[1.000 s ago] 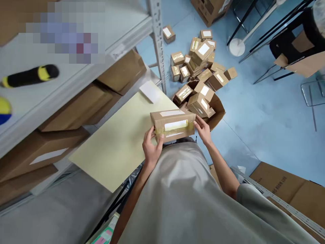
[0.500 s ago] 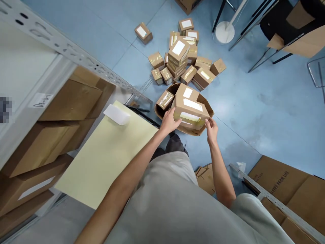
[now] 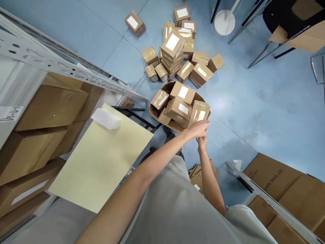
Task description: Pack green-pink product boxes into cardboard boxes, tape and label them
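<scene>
A large open cardboard carton stands on the floor in front of me, holding several small taped boxes. One labelled cardboard box leans at its right side, close to both hands. My left hand reaches across to that box's near edge, with its fingers bent and partly overlapping my right hand. Just below it, my right hand has its fingers drawn together. Whatever lies between the fingers of either hand is hidden. Beside that box in the carton sits another box with a white label.
Several taped boxes are piled on the blue floor beyond the carton. At left are a pale yellow board and a shelf rack with boxes. Large cartons stand at right. A chair is at upper right.
The labelled box that both hands held over the carton is no longer between them. My left hand has moved right, over to my right hand; the right hand has shifted slightly down and left.
</scene>
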Demonstrator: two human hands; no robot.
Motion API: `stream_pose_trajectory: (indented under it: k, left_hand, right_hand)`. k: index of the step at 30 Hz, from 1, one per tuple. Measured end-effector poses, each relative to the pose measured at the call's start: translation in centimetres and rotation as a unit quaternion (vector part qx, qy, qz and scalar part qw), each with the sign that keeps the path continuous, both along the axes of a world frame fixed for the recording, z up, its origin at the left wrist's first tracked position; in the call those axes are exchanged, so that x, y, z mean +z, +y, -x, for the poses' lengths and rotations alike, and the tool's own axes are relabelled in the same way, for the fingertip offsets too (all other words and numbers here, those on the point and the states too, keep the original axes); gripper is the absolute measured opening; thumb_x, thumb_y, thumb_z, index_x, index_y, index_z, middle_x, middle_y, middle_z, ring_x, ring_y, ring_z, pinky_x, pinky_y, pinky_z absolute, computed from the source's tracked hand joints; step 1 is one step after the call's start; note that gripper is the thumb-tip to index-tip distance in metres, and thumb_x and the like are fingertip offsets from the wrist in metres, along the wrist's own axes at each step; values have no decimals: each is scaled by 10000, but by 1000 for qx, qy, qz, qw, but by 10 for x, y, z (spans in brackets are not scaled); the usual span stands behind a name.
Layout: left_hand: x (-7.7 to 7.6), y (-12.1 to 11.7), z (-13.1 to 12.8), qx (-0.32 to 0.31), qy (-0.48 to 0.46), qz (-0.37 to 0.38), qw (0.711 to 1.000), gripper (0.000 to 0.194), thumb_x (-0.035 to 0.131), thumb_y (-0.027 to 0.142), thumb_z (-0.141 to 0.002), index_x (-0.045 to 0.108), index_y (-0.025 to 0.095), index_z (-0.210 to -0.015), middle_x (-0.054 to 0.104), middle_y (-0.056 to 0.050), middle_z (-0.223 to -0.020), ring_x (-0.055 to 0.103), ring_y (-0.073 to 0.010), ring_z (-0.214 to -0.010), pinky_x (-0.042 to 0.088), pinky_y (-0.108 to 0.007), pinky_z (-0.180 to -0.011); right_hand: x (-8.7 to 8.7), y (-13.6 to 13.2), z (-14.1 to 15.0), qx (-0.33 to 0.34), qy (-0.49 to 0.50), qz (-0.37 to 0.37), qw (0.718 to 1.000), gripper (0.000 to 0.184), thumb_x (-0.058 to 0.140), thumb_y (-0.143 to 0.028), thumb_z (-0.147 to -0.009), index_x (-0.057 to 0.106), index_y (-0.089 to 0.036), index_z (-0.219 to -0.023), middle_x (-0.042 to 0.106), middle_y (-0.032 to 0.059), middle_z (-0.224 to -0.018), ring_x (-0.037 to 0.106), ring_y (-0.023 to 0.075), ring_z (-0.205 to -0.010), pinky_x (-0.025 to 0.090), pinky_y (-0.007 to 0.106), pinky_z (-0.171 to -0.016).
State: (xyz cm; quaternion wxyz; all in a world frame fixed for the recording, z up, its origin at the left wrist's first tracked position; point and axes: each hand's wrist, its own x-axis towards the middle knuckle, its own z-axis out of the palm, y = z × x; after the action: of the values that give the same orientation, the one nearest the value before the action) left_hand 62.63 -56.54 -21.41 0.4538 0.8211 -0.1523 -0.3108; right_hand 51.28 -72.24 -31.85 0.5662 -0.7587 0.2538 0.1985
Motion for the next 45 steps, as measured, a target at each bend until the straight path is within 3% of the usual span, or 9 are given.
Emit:
stream_pose_trajectory:
  k: [5,9,13,17,22,27,32,40,45]
  left_hand:
    - [-9,51,91,74,68,-6,995,484,550,176,-1046,748,129,-1485,733,-182,-1573,703,-318,-1479,517,-416,-1280]
    - [-17,121,172,229,151,10,962,320,594,225,-1024,859,228,-1203,868,-103,-1314,817,-301,-1265,596,-399,-1171]
    - [-14,174,239,442,161,49,881,267,662,422,-987,857,242,-1011,890,-105,-1166,838,-323,-1142,637,-474,-1122]
    - [1,201,290,600,116,113,784,383,770,601,-892,839,231,-963,889,-119,-1115,840,-331,-1101,647,-535,-1126]
    - [29,217,352,719,20,160,676,395,823,598,-888,837,216,-991,881,-136,-1153,837,-326,-1141,645,-537,-1141]
    - [64,226,445,799,-86,175,569,321,789,510,-929,854,208,-1014,873,-148,-1167,833,-321,-1163,650,-511,-1126]
    - [90,215,567,872,-144,182,432,344,821,529,-913,845,202,-1018,877,-132,-1109,838,-308,-1101,662,-449,-1047]
    - [103,162,761,933,-221,164,231,380,828,566,-891,852,196,-974,879,-121,-1043,835,-304,-1029,659,-456,-1024]
    - [82,108,850,956,-249,135,71,379,780,550,-904,845,193,-1012,871,-115,-1032,827,-306,-1046,645,-501,-1069]
  right_hand:
    - [-4,23,-9,15,73,11,997,663,726,-676,-740,747,-160,-1157,821,211,-1253,764,329,-1208,630,546,-1082]
    - [-3,54,-30,75,98,-11,992,616,777,-689,-720,751,-194,-1085,854,134,-1119,795,282,-1088,643,540,-1066]
    - [8,102,-51,177,97,-40,979,607,836,-742,-709,762,-208,-990,859,96,-1006,802,272,-1002,654,539,-1057]
    - [31,166,-54,298,74,-62,950,662,858,-788,-656,777,-219,-985,854,83,-1013,798,282,-1015,641,548,-1082]
    - [75,259,-19,484,30,-113,867,693,830,-798,-745,800,-213,-1116,860,128,-1178,798,309,-1137,611,557,-1137]
    - [128,344,68,645,5,-149,750,684,781,-787,-857,781,-219,-1239,848,181,-1299,810,342,-1195,597,586,-1147]
    - [182,397,200,754,-2,-179,632,605,774,-736,-917,780,-249,-1276,845,166,-1348,807,352,-1251,586,603,-1178]
    - [222,412,419,851,7,-199,486,503,746,-671,-985,795,-272,-1288,847,140,-1359,804,346,-1279,583,604,-1209]
    - [226,411,529,909,27,-180,374,546,746,-721,-979,800,-276,-1292,845,133,-1363,801,355,-1283,603,590,-1196]
